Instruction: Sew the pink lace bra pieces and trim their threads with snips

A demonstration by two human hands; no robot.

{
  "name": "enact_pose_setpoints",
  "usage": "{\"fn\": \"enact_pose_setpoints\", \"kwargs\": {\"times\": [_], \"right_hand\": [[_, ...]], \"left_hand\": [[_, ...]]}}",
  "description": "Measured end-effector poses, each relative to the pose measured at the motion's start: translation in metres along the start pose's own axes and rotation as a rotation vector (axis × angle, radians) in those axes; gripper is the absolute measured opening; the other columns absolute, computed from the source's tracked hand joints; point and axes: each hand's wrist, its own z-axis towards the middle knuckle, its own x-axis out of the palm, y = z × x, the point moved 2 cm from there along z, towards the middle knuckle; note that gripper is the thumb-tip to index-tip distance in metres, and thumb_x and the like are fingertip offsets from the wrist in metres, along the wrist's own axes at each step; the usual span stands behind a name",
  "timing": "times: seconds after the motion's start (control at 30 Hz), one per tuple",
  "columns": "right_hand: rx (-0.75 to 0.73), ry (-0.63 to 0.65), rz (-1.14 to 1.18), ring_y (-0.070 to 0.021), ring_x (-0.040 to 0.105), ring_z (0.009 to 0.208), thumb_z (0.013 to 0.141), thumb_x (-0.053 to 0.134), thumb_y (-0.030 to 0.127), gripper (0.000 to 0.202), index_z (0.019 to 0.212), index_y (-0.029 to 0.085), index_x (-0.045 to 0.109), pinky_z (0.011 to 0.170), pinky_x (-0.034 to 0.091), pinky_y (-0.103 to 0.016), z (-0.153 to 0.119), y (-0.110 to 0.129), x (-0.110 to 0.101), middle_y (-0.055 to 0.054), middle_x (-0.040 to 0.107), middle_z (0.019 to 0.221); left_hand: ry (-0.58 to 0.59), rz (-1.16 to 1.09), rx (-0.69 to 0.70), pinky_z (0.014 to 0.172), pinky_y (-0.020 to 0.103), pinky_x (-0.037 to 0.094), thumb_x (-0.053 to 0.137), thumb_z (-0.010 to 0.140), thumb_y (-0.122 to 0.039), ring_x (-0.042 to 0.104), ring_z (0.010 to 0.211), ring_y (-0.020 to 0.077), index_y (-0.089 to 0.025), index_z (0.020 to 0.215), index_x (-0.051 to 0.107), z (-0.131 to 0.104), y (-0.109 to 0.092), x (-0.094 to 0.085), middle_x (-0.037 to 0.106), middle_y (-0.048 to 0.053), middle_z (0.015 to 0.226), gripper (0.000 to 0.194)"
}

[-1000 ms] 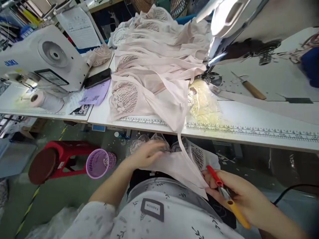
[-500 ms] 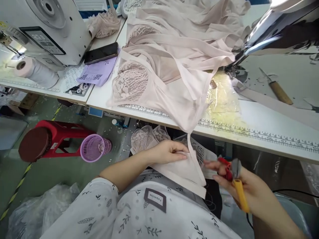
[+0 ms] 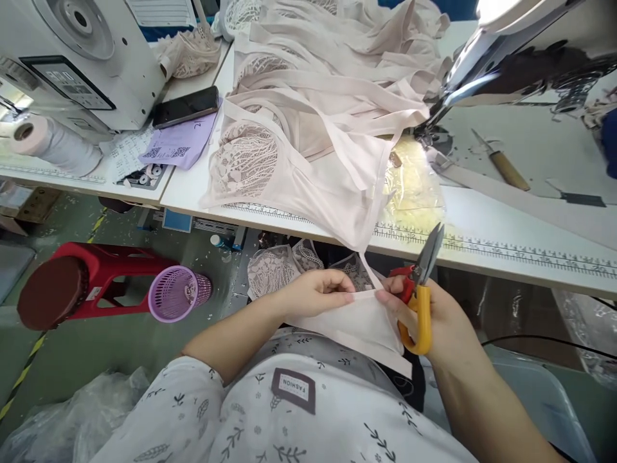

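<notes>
Over my lap lies a pale pink bra (image 3: 354, 325) with lace cups, partly hidden by my hands. My left hand (image 3: 318, 292) pinches its upper fabric edge between thumb and fingers. At the same edge, a little to the right, the thumb and fingertips of my right hand (image 3: 446, 325) also close on the cloth. That right hand carries scissors (image 3: 423, 296) with one red and one yellow handle, blades pointing up and away from me. A narrow fabric strip (image 3: 370, 270) runs from this edge up to another pale pink bra (image 3: 313, 193) hanging over the table edge.
More pink bras (image 3: 337, 38) are heaped behind. Sewing machines stand left (image 3: 96, 64) and right (image 3: 482, 58). A phone (image 3: 186, 108), thread cone (image 3: 58, 145) and wooden-handled tool (image 3: 508, 170) lie on the table (image 3: 482, 222). A red stool (image 3: 120, 257) and purple basket (image 3: 157, 302) are on the floor.
My right hand has moved left onto the fabric edge and now pinches it. The scissors have swung so their blades point upward. The view has shifted slightly to the right.
</notes>
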Motion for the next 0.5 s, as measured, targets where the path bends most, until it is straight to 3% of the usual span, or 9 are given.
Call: {"fn": "enact_pose_setpoints", "kwargs": {"times": [0.13,0.3,0.4,0.5], "right_hand": [[0.039,-0.003,0.036,-0.0127,0.051,0.061,0.069,0.076,0.048,0.037,0.073,0.023,0.05,0.054,0.046,-0.025,-0.004,0.001,0.006,0.001,0.056,0.074],[0.107,-0.002,0.091,-0.0103,0.046,0.054,0.063,0.082,0.043,0.039,0.073,0.023,0.05,0.047,0.041,-0.023,-0.004,0.006,0.014,0.004,0.054,0.069],[0.019,0.01,0.096,-0.0114,0.048,0.059,0.061,0.084,0.037,0.037,0.071,0.022,0.051,0.051,0.042,-0.023,0.0,0.002,0.011,0.003,0.054,0.07],[-0.057,-0.076,0.119,-0.0125,0.05,0.065,0.068,0.079,0.037,0.033,0.07,0.022,0.049,0.056,0.043,-0.024,0.004,-0.005,0.008,0.002,0.055,0.073]], "left_hand": [[-0.001,-0.05,-0.039,0.062,0.021,0.035,0.066,0.077,-0.037,0.046,0.066,0.009,-0.014,0.073,0.058,0.001,0.001,0.004,0.052,-0.002,0.071,0.024],[-0.035,-0.092,0.007,0.057,0.022,0.031,0.07,0.071,-0.048,0.039,0.057,0.0072,-0.014,0.067,0.058,0.005,0.002,0.013,0.047,-0.004,0.061,0.037],[-0.117,-0.098,0.065,0.056,0.023,0.03,0.071,0.067,-0.053,0.04,0.058,0.0075,-0.013,0.064,0.058,0.005,0.004,0.015,0.048,-0.003,0.062,0.042],[-0.184,-0.098,0.079,0.056,0.023,0.03,0.072,0.066,-0.054,0.041,0.059,0.008,-0.012,0.063,0.059,0.005,0.005,0.013,0.048,-0.002,0.064,0.044]]}}
